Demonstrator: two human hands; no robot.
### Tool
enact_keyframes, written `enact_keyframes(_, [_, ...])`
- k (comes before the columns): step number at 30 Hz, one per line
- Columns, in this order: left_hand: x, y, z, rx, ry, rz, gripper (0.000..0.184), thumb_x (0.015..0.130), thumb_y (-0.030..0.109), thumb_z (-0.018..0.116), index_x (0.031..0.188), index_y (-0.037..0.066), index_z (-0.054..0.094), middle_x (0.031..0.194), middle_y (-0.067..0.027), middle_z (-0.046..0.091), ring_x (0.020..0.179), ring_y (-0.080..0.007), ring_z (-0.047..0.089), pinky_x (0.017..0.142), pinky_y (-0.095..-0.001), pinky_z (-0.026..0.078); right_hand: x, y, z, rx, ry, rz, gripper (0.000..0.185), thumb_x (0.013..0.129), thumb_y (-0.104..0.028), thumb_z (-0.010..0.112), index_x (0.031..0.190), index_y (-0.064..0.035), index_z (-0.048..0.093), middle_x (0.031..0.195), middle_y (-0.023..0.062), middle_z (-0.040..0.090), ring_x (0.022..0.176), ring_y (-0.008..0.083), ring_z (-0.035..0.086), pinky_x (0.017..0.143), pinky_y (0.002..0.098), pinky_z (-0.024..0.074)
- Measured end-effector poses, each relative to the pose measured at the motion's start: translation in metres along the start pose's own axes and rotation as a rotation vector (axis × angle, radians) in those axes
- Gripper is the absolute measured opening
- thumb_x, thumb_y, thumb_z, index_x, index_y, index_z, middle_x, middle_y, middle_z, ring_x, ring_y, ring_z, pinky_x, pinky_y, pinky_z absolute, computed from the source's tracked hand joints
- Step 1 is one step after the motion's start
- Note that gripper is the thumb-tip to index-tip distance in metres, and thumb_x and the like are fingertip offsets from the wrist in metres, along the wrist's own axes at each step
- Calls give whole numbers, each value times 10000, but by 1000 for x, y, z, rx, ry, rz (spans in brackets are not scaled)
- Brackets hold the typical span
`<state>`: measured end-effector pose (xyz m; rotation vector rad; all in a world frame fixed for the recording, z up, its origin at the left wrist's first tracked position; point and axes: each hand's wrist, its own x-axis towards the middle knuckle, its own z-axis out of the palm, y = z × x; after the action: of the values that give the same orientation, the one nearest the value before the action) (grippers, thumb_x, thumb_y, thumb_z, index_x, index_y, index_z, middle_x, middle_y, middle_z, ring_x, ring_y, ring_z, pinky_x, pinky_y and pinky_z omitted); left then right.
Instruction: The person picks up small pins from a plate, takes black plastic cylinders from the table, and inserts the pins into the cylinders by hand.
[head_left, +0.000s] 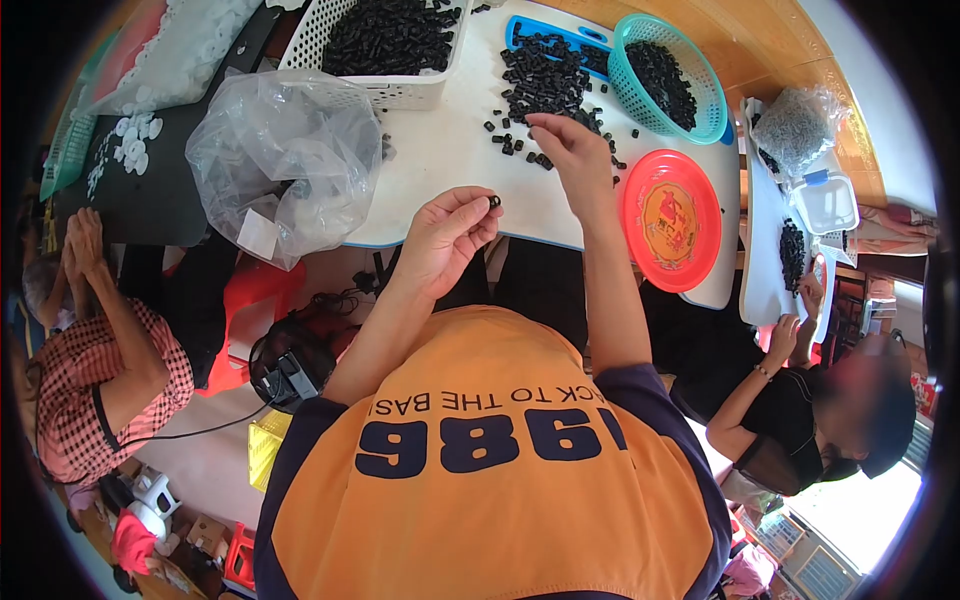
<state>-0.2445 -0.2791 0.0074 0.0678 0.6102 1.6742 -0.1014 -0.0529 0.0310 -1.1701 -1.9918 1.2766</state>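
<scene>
My left hand (447, 238) is closed in front of my chest, at the table's near edge. Thumb and forefinger pinch a small black plastic part (494, 201) with a round opening. To the right, my right hand (577, 165) reaches over the near side of a loose pile of small black parts (545, 80). Its fingers stretch toward the pile, with thumb and forefinger apart and nothing visible between them. Several stray black parts (507, 145) lie on the white tabletop beside its fingertips. A blue tray (590, 55) sits partly under the pile.
A white basket (420, 92) of black parts stands at the back, a teal basket (622, 80) at right. A red plate (672, 220) overlaps the table's right edge. A clear plastic bag (285, 150) hangs over the left edge. People sit at left (120, 370) and right (780, 410).
</scene>
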Motion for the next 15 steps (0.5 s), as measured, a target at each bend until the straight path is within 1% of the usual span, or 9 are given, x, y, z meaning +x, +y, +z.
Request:
enact_keyframes(2, [1, 1, 7, 11, 2, 13, 191, 1186, 56, 791, 1362, -11, 823, 1218, -126, 873, 1079, -186, 824, 973, -324, 680, -29, -16, -5, 367, -73, -32, 215, 1156, -137, 825, 1291, -1, 923, 1105, 45, 908, 1041, 108, 797, 988, 289, 617])
enact_keyframes(3, [1, 2, 10, 11, 4, 11, 191, 1186, 56, 791, 1362, -11, 823, 1218, -126, 873, 1079, -186, 824, 973, -324, 680, -43, -26, -7, 405, -133, -23, 223, 1179, -114, 803, 1323, 12, 918, 1183, 52, 909, 1123, 117, 805, 1056, 286, 610])
enact_keyframes(4, [1, 4, 13, 20, -2, 25, 192, 1185, 56, 792, 1362, -13, 821, 1223, -130, 873, 1078, -186, 824, 974, -324, 680, -55, -33, -6, 405, -133, -21, 223, 1179, -114, 803, 1323, 12, 918, 1183, 52, 909, 1123, 117, 805, 1056, 286, 610])
enact_keyframes(6, [0, 5, 15, 29, -6, 36, 193, 1185, 57, 793, 1362, -16, 820, 1229, -134, 873, 1077, -186, 824, 974, -324, 680, -75, -47, -1, 527, -144, 11, 202, 1170, -84, 810, 1303, 25, 916, 1191, 60, 910, 1143, 126, 812, 1071, 291, 614])
enact_keyframes(7, [-1, 5, 14, 46, -9, 49, 197, 1185, 61, 796, 1364, -17, 818, 1230, -138, 872, 1074, -186, 824, 975, -326, 681, -82, -54, 1, 521, -134, 25, 187, 1160, -68, 824, 1299, 9, 922, 1183, 55, 894, 1120, 123, 799, 1037, 290, 612])
enact_keyframes(8, [-2, 5, 14, 63, -11, 63, 201, 1184, 65, 799, 1366, -19, 817, 1231, -142, 872, 1071, -186, 824, 975, -328, 682, -89, -55, 4, 522, -133, 27, 187, 1160, -68, 824, 1299, 9, 922, 1183, 55, 894, 1120, 123, 799, 1037, 290, 612])
enact_keyframes(10, [-4, 6, 16, 77, -6, 78, 204, 1184, 70, 801, 1367, -19, 816, 1229, -145, 872, 1067, -187, 824, 976, -329, 681, -95, -52, 8, 379, -96, -83, 180, 1151, -67, 839, 1295, -7, 927, 1159, 50, 865, 1077, 117, 779, 992, 291, 608])
enact_keyframes(11, [-5, 6, 16, 91, -2, 92, 207, 1184, 75, 804, 1368, -20, 816, 1226, -148, 872, 1063, -187, 823, 976, -330, 681, -95, -50, 7, 352, -112, -122, 178, 1138, -65, 854, 1293, -24, 933, 1144, 52, 839, 1050, 118, 761, 956, 299, 604])
enact_keyframes(15, [-7, 1, 22, 118, 21, 105, 210, 1183, 83, 811, 1365, -22, 819, 1223, -147, 874, 1061, -185, 823, 973, -330, 679, -98, -45, 7, 425, -127, -89, 177, 1135, -52, 857, 1290, -20, 935, 1159, 56, 848, 1076, 127, 772, 972, 298, 611])
